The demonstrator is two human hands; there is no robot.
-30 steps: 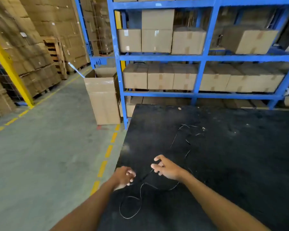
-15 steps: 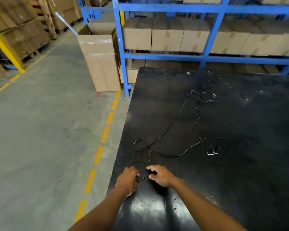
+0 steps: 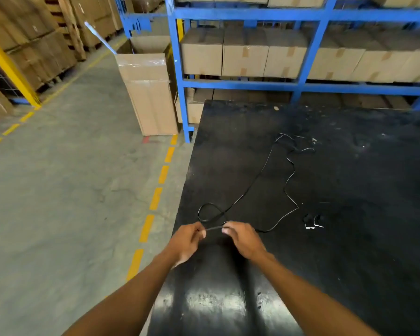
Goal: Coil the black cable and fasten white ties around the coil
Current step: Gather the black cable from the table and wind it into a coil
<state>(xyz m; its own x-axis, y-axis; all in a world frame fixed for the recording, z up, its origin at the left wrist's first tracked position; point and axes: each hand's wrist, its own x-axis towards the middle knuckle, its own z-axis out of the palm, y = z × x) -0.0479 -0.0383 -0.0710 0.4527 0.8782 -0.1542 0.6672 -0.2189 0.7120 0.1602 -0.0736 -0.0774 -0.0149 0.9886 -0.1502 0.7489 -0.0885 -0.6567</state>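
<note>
- Hands, since half a second ago, lifted off the counter [image 3: 349, 251]: left hand [image 3: 188, 241] and right hand [image 3: 243, 238] pinch one black cable [image 3: 252, 187] taut between them.
- One loop lies beyond; two white ties [image 3: 314, 223] rest right.

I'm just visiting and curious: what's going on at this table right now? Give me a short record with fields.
setting: warehouse, black table in front of blue shelving stacked with cardboard boxes
left hand: pinching the black cable
right hand: pinching the same cable close by, a short stretch held between the hands
cable state: mostly loose across the table, one loop beyond the hands, not coiled yet
white ties: small pieces on the table right of the hands, untouched
beside table: tall cardboard box on the floor
</note>
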